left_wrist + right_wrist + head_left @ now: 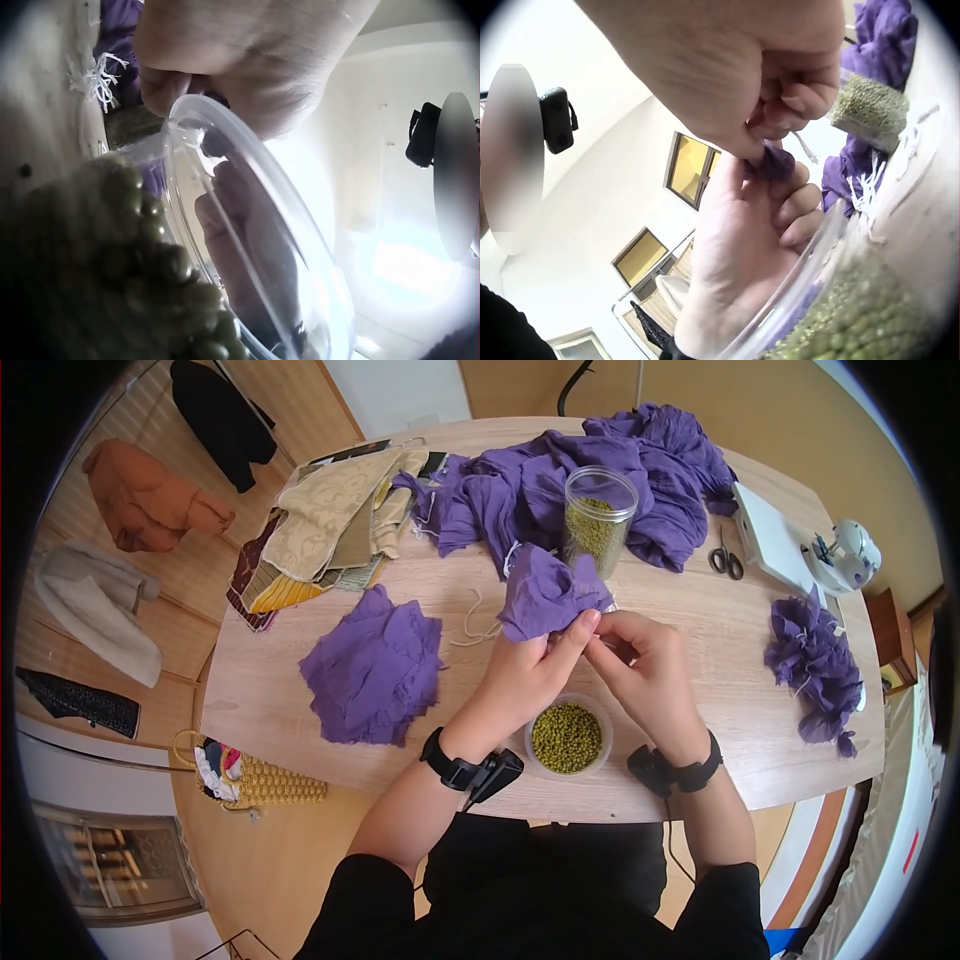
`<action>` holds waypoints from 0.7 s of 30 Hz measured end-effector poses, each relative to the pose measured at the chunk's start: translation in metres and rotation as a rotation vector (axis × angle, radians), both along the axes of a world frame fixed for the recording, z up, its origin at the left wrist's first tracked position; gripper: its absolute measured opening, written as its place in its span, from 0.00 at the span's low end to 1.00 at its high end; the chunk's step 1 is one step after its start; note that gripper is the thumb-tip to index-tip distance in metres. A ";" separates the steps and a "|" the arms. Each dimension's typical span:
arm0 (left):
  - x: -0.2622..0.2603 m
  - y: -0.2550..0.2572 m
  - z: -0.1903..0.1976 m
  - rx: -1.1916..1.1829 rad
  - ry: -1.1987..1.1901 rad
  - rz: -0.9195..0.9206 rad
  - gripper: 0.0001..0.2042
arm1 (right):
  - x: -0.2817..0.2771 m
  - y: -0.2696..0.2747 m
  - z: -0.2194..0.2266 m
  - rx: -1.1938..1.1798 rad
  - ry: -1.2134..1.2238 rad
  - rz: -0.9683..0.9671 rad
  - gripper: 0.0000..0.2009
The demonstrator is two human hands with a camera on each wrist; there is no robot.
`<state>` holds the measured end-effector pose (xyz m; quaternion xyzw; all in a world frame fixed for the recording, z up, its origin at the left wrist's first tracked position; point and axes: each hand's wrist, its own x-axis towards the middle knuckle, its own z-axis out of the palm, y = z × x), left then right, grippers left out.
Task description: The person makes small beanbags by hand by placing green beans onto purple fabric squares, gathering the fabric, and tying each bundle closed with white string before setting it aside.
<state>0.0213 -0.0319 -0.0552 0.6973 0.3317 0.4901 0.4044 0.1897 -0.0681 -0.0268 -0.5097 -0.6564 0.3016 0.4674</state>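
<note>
In the head view my left hand [530, 682] holds a piece of purple cloth [545, 595], its thumb pressed on the edge and the loose fabric spreading above the fingers. My right hand [650, 675] meets it there, curled fingertips pinching the same edge. The right wrist view shows a gathered purple bundle [778, 163] between the fingers of both hands; what lies inside is hidden. Just below the hands stands a clear tub [607, 748] of green mung beans [567, 738]. A taller clear jar [622, 505], partly filled with beans, stands beyond the cloth.
Purple cloth squares [370, 670] lie stacked at left, with fabric samples [330, 520] behind. A large purple cloth [500, 490] covers the back. At right are scissors [725, 555], a small sewing machine [855, 555] and a ruffled purple bunch [808, 665]. White string [475, 620] lies mid-table.
</note>
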 end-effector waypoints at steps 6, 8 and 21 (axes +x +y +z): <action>0.001 -0.002 -0.002 0.006 -0.015 0.005 0.14 | -0.005 -0.002 -0.002 -0.058 0.128 0.016 0.08; 0.004 0.002 -0.006 0.093 -0.046 0.030 0.14 | -0.006 -0.002 -0.003 -0.028 0.136 0.020 0.08; -0.012 0.012 -0.006 -0.201 0.274 0.033 0.19 | 0.001 -0.005 0.011 0.297 -0.344 0.127 0.04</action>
